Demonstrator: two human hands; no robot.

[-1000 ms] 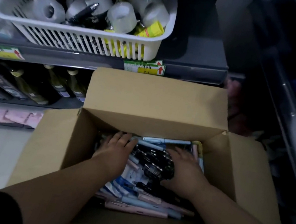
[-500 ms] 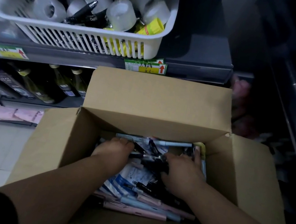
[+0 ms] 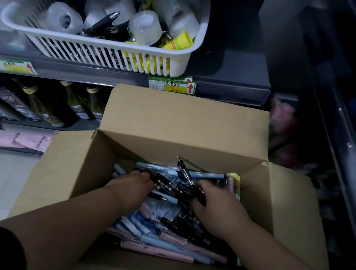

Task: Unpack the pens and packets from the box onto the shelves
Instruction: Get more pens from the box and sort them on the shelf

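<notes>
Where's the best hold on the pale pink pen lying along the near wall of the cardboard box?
Probably mid-barrel, pinched from above: the pale pink pen lies flat and crosswise atop the pile, a grey-blue pen close behind it and the near wall of the cardboard box in front, leaving little room for a side approach.

Brown box (image 3: 186, 122), black pens (image 3: 173, 186).

In the box (image 3: 185, 124), left hand (image 3: 131, 186) and right hand (image 3: 219, 209) grip black pens (image 3: 171, 187).

Both hands (image 3: 131, 184) (image 3: 216, 205) have curled inward, gathering the black pens (image 3: 171, 186).
</notes>
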